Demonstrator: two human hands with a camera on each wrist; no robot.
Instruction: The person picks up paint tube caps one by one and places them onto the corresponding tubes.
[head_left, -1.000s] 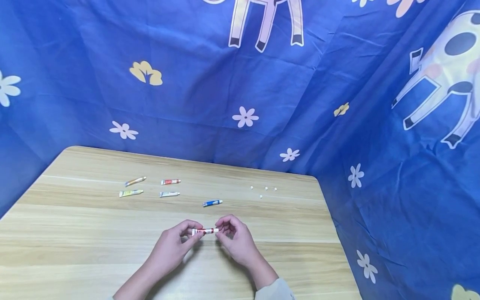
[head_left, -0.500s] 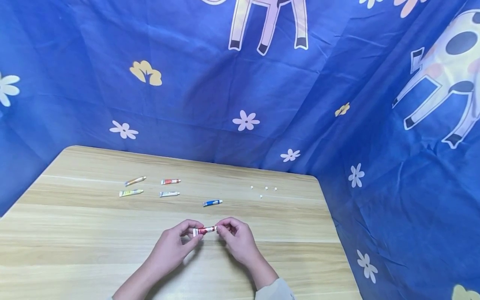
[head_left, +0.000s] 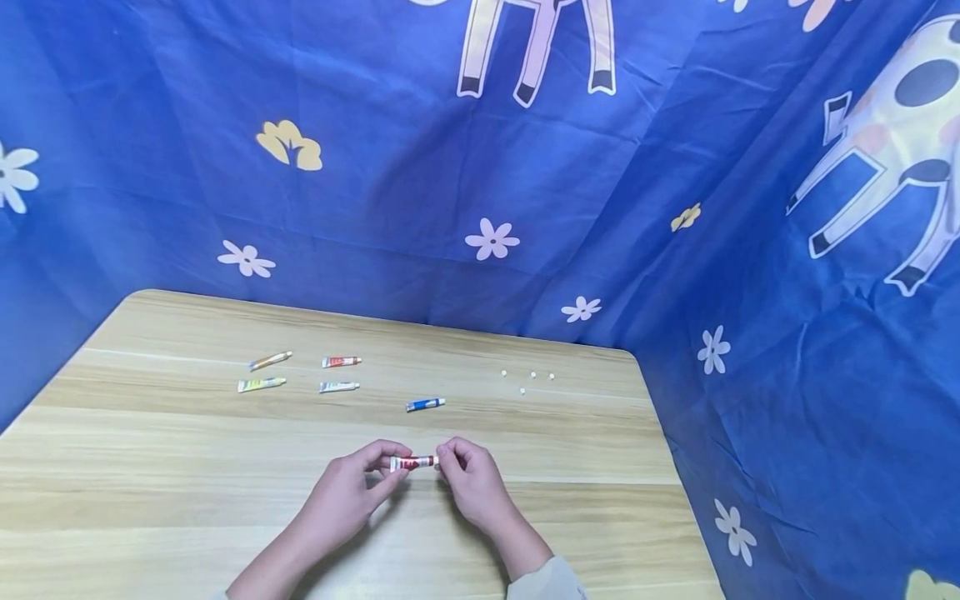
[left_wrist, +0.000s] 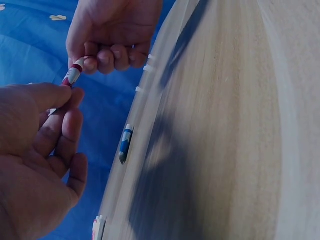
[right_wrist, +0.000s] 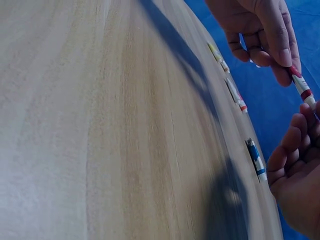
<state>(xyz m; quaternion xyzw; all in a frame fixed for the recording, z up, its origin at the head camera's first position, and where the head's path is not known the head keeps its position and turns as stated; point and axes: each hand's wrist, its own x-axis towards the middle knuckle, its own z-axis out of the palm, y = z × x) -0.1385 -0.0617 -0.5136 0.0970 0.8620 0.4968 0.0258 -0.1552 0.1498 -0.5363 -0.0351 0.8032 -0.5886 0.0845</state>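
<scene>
Blue printed fabric (head_left: 375, 192) backs the wood-grain table (head_left: 187, 500). Red-and-white tube (head_left: 415, 462): raised above the table, long axis left to right, white cap (left_wrist: 80, 61) pointing right. Both forearms (head_left: 281, 550) slant inward from the near side. Left hand (head_left: 348, 487) pinches the tail end, thumb opposing fingers; right hand (head_left: 474, 485) pinches the cap.

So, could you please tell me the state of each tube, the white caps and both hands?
Dark red paint tube: held between both hands
Left hand: pinching the tube's body
Right hand: pinching its white end
Blue paint tube: lying flat
Orange-red paint tube: lying flat
White paint tube: lying flat
Yellow paint tube: lying flat
Brown paint tube: lying flat
Four white caps: loose, lying apart from the tubes
</scene>
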